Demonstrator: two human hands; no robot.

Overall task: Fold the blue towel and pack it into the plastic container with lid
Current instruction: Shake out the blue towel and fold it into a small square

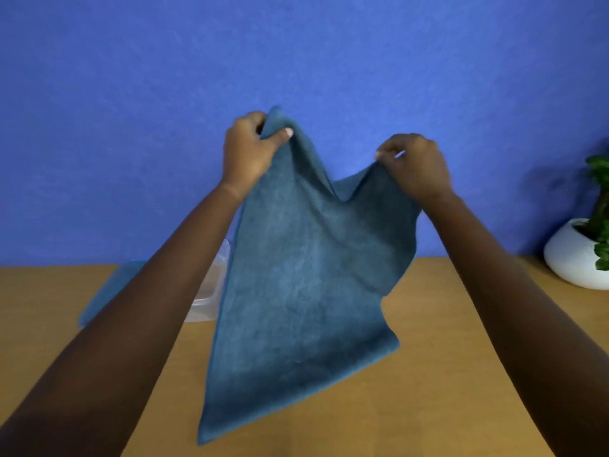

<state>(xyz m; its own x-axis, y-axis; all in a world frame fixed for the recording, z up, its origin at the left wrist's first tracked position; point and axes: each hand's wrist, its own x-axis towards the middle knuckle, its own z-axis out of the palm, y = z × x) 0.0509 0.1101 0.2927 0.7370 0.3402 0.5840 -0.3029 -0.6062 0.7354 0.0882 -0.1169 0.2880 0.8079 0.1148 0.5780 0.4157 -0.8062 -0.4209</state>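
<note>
Head view looks down two bare forearms stretched forward, each hand raised in front of a blue wall. At the upper left, the left hand (247, 150) pinches one top corner of the blue towel (303, 275) between thumb and curled fingers, a small peak of cloth standing up above the knuckles. Somewhat lower and to the right, the right hand (416, 166) grips the other top corner with its fingers bunched tight. Between the two hands the upper edge of the towel sags into a deep V, and the rest of the cloth hangs down unfolded in the air, its lower corner near the bottom of the frame over the wooden table (445, 374). Behind the left forearm, a clear plastic container (211, 291) sits on the table, mostly hidden by arm and cloth. Just left of it lies a flat blue lid (108, 291). At the far right edge stands a white pot (570, 258) holding a green plant (601, 179).
</note>
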